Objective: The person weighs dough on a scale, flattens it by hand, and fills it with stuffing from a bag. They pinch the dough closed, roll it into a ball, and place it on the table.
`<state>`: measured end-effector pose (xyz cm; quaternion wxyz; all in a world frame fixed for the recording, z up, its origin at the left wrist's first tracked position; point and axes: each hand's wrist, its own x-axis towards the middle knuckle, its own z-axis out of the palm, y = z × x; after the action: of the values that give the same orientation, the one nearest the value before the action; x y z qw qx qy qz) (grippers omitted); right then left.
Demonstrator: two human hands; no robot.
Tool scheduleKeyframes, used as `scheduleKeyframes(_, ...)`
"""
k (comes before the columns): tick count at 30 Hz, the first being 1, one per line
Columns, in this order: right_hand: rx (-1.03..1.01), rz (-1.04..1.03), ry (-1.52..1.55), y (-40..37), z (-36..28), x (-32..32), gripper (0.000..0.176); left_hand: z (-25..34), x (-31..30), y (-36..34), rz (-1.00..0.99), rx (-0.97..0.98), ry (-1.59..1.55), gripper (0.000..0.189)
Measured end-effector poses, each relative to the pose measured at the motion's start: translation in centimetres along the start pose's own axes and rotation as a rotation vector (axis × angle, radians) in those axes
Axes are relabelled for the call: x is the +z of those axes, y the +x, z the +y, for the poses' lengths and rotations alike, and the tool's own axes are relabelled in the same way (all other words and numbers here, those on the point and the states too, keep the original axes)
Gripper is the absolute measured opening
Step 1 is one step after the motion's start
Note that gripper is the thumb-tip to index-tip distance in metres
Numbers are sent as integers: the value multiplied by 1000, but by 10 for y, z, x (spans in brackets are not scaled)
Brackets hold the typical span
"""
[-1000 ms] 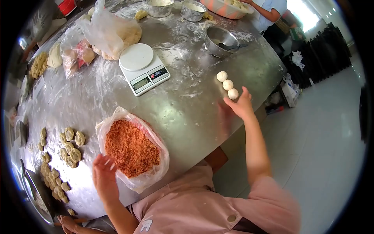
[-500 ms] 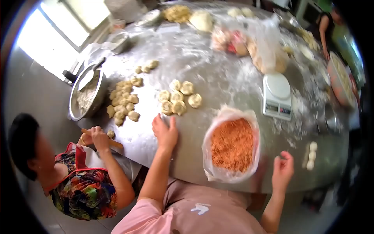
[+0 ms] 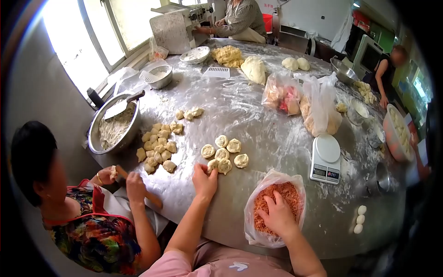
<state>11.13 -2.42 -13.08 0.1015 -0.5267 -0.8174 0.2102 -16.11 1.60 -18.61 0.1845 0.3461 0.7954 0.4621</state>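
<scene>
Three balls [image 3: 359,219] look finished at four o'clock; dough rounds [image 3: 234,146] seem unfilled. Left hand [image 3: 205,182] pinches one; right hand [image 3: 279,216] spreads wide in filling [image 3: 290,193].

Your sleeve [image 3: 170,265] is pink, the crumbly filling [image 3: 287,196] orange-red. The scale [image 3: 327,148] is white, the co-worker's top [image 3: 94,243] multicoloured with red trim, the far person's shirt [image 3: 244,17] striped, apparently black and white, and the tub [image 3: 395,134] looks pinkish.
</scene>
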Motion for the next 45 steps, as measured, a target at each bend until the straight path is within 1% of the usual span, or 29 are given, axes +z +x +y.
scheduleKeyframes(1, 5, -42, -4, -3, 4, -5, 50, 2, 0, -2, 35, -6, -48, 24)
scheduleKeyframes(2, 12, -82, -9, -6, 6, -10, 48, 3, -2, -3, -65, -112, -342, 23)
scheduleKeyframes(4, 14, -34, -69, -12, 4, -19, 43, 8, -9, -8, -273, -329, -925, 21)
scheduleKeyframes(5, 12, -10, -98, -12, 3, -21, 41, 29, -20, -18, -392, -452, -1131, 28)
scheduleKeyframes(8, 21, -63, -34, -10, 3, -16, 34, 36, -22, -38, -750, -489, -1377, 38)
scheduleKeyframes(9, 58, -101, -18, -9, 1, -17, 31, 47, -21, -47, -807, -542, -1428, 39)
scheduleKeyframes(11, 134, -175, 17, -7, -2, -20, 25, 64, -11, -67, -855, -634, -1319, 34)
scheduleKeyframes(12, 128, -160, -2, -7, 1, -19, 22, 72, -8, -75, -879, -676, -1265, 32)
scheduleKeyframes(15, 120, -118, -36, -9, 16, -17, 16, 93, -11, -98, -1056, -773, -1102, 27)
scheduleKeyframes(17, 122, -82, -28, -8, 23, -19, 13, 84, 1, -106, -1140, -740, -1048, 27)
scheduleKeyframes(18, 115, -32, 14, -8, 25, -20, 13, 80, 7, -111, -1180, -724, -1020, 26)
scheduleKeyframes(19, 106, 19, 55, -8, 28, -22, 14, 79, 12, -116, -1149, -744, -956, 26)
scheduleKeyframes(22, 110, 142, 190, -7, 24, -35, 17, 75, 26, -132, -1044, -830, -1007, 29)
scheduleKeyframes(25, 88, 200, 286, -8, 16, -49, 21, 76, 28, -134, -1071, -901, -1034, 27)
scheduleKeyframes(28, 62, 187, 342, -7, 10, -53, 21, 61, 37, -140, -1119, -809, -996, 28)
scheduleKeyframes(31, 56, 184, 365, -7, 4, -58, 21, 58, 37, -139, -1084, -806, -917, 27)
scheduleKeyframes(34, 11, 194, 392, -7, -1, -59, 22, 66, 37, -143, -995, -711, -903, 30)
scheduleKeyframes(37, 0, 167, 349, -7, -9, -54, 21, 44, 54, -137, -1099, -963, -1144, 35)
scheduleKeyframes(39, 30, 108, 308, -7, -17, -51, 21, 75, 40, -140, -1026, -997, -1059, 37)
scheduleKeyframes(40, 9, 140, 307, -7, -17, -49, 21, 87, 34, -141, -987, -1014, -1017, 38)
scheduleKeyframes(41, -14, 171, 307, -7, -16, -46, 21, 90, 35, -142, -974, -1010, -1007, 36)
scheduleKeyframes(42, -35, 199, 308, -7, -16, -44, 20, 88, 35, -142, -995, -943, -1022, 36)
scheduleKeyframes(44, -6, 191, 356, -8, -20, -53, 24, 83, 37, -142, -1037, -814, -1050, 36)
scheduleKeyframes(45, 9, 189, 379, -9, -19, -56, 26, 79, 39, -142, -1020, -832, -1072, 35)
